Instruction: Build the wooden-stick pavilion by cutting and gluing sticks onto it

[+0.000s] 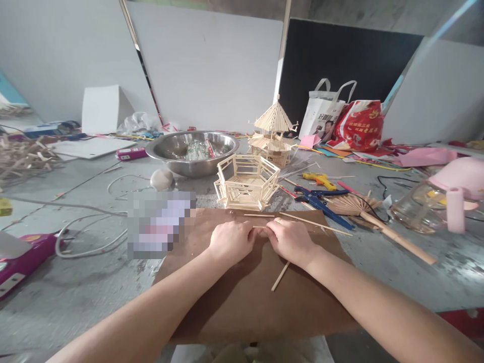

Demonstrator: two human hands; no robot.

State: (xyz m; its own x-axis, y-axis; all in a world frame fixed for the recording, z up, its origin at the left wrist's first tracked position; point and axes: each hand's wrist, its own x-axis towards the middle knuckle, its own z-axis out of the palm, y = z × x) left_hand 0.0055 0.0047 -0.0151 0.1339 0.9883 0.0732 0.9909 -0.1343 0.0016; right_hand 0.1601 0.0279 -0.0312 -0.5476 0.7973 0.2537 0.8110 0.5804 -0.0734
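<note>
My left hand (231, 243) and my right hand (291, 241) meet over a brown sheet (242, 317), both closed on a short thin wooden stick (259, 227) that shows between their fingertips. Just beyond my fingers lies another short stick (259, 216). A long stick (315, 223) slants off to the right, and a further stick (280, 276) lies below my right hand. Behind the sheet stands an open, many-sided railing frame (247, 182) built of sticks. Farther back is a stick pavilion model (275, 131) with a pointed roof.
Right of the sheet lie blue cutters (323, 205), a yellow glue gun (319, 180), a wooden fan (368, 212) and a glass jug (414, 209). A steel basin (192, 166) stands behind, left of the pavilion. Cables and a purple power strip (30, 254) lie at left.
</note>
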